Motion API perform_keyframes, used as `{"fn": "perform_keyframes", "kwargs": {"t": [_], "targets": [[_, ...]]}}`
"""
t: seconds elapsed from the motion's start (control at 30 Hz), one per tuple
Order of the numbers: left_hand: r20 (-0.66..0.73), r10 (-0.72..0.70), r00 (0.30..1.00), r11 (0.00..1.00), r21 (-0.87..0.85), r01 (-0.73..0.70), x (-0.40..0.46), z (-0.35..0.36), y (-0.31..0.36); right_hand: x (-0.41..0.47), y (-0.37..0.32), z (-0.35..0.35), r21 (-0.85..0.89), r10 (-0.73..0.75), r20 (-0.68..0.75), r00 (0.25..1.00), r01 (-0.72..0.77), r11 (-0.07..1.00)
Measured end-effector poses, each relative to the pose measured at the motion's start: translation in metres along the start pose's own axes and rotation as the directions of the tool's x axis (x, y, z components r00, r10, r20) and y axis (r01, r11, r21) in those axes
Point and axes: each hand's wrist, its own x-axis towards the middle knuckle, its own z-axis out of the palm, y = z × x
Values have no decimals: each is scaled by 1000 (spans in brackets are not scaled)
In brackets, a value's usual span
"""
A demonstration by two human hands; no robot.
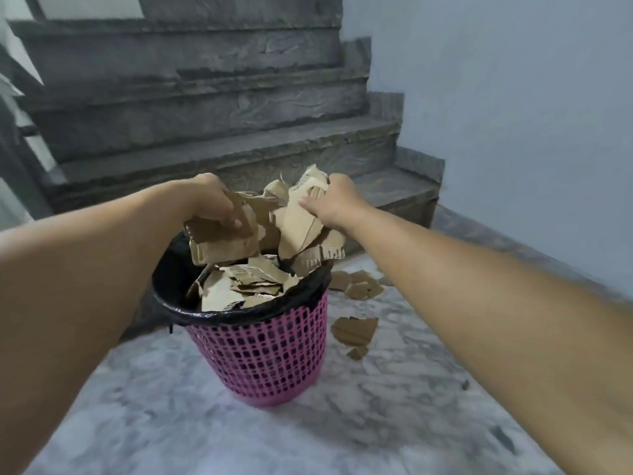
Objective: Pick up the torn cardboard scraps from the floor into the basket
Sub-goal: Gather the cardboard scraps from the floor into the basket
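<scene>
Gripping a bundle of torn cardboard scraps [274,217] between them, the left hand [212,200] and right hand [337,204] hold it over the pink basket [260,354]. Loose pieces [354,330] lie on the marble floor [205,423] beside it.

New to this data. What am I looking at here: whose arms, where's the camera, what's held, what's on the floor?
There is no robot: a person wears one camera on the head, looking down at their own bare arms. The left hand and right hand together grip a bundle of torn cardboard above a pink basket lined with a black bag. More scraps already lie inside it. The basket stands on a marble floor at the foot of grey stairs. A few loose scraps lie on the floor to its right, not yet collected.
</scene>
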Motion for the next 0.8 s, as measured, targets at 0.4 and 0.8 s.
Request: {"fn": "perform_keyframes", "kwargs": {"t": [0.4,0.8], "targets": [[128,-66,990,997,37,62,-2,52,-30,0,19,25,9,60,5,998,-60,998],[-7,401,916,909,-122,-399,-35,89,162,-63,121,-143,-254,229,231,946,-168,952]]}}
